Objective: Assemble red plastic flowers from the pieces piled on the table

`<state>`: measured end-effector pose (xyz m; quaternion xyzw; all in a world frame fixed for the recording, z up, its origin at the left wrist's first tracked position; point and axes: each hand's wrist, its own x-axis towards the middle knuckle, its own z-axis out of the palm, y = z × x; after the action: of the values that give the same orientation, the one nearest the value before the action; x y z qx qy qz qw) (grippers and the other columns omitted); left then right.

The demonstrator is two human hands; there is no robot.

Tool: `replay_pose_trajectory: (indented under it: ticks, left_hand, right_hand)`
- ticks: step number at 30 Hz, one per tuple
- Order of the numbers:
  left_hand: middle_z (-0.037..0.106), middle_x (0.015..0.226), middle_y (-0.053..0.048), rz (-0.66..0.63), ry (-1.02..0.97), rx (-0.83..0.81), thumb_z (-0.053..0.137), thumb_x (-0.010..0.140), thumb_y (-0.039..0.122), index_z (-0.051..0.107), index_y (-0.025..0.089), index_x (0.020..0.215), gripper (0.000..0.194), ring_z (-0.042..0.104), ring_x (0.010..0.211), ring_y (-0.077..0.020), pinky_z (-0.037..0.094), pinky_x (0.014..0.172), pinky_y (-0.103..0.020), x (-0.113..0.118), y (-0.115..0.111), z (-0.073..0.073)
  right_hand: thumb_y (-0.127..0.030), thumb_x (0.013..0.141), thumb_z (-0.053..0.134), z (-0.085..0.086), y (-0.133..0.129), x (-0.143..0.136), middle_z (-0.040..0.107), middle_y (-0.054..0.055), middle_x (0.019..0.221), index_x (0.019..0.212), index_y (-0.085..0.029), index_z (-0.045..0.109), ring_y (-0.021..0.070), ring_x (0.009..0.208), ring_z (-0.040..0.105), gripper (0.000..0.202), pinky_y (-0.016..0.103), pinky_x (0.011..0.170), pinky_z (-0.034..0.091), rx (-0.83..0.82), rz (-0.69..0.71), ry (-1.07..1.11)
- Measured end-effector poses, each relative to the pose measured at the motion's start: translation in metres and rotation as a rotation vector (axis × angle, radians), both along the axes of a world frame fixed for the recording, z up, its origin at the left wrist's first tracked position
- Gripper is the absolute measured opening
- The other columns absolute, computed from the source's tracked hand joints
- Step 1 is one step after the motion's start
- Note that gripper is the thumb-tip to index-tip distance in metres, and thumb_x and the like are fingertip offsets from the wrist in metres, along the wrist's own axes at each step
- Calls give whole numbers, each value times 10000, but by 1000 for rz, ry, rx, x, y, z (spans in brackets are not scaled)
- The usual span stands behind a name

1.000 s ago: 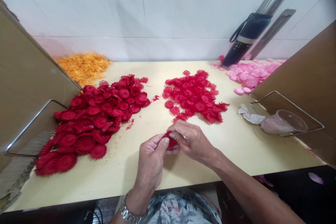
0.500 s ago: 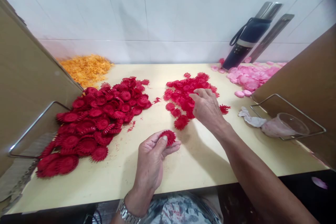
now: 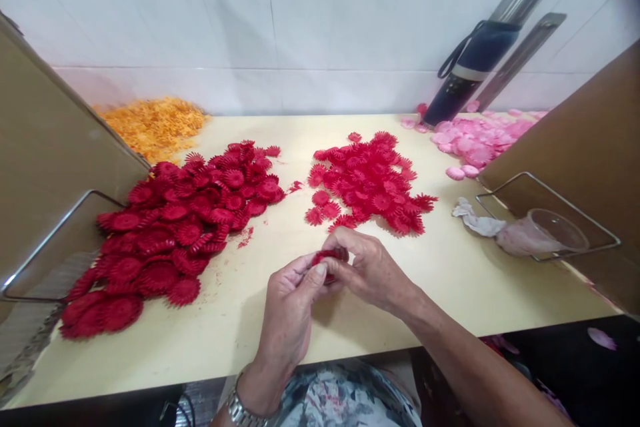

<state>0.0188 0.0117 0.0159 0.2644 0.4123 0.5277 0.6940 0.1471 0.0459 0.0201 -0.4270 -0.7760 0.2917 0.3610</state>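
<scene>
Over the front middle of the table, my left hand (image 3: 286, 310) is closed on a red fringed petal disc (image 3: 326, 257), the thumb pressing on top. My right hand (image 3: 373, 270) meets it from the right, its thumb and forefinger pinched on the same disc. Fingers cover most of the disc, so I cannot tell whether a second one lies in it. Just beyond the hands spreads a heap of bright red fringed discs (image 3: 377, 180). On the left lies a larger pile of darker red discs (image 3: 175, 227), some of them cupped or stacked.
Orange shredded pieces (image 3: 155, 123) and pink petals (image 3: 480, 137) lie at the back corners. A dark blue flask (image 3: 465, 67) leans by the tiled wall. At right, a plastic cup (image 3: 537, 233) rests by a wire handle, beside a crumpled tissue (image 3: 477, 219). Cardboard panels (image 3: 575, 167) flank the table.
My right hand has come back from the bright red heap to the disc in my left hand. The left hand stays in nearly the same place, holding it.
</scene>
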Motion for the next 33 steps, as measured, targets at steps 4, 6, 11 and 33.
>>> replay_pose_trajectory:
  ticks: [4,6,11,33]
  left_hand:
    - [711,734,-57,57,73,1,676,677,172,717,122,812,150,641,681,-174,528,638,-283,2,0,-3]
    - [706,695,-50,93,90,5,676,674,179,718,119,792,139,642,671,-177,531,618,-281,4,1,-5]
    - [704,676,-35,144,49,1,675,677,185,706,117,764,115,648,640,-163,531,594,-258,6,2,-5]
    - [710,723,-64,12,19,-18,664,716,228,712,109,796,152,639,638,-160,532,654,-283,-5,-1,-6]
  right_hand:
    - [-97,821,455,-4,-4,0,551,3,641,746,-174,519,113,574,503,125,215,546,398,123,-19,-39]
    - [-100,830,422,-7,-6,-5,568,23,663,779,-179,523,133,602,518,138,234,566,411,242,-65,-82]
    - [-114,847,383,-12,-5,-14,533,17,610,740,-185,513,138,559,495,183,237,526,387,380,-254,-150]
    - [-96,802,530,-5,4,-5,525,-16,637,688,-170,505,103,589,481,137,206,551,368,52,109,-44]
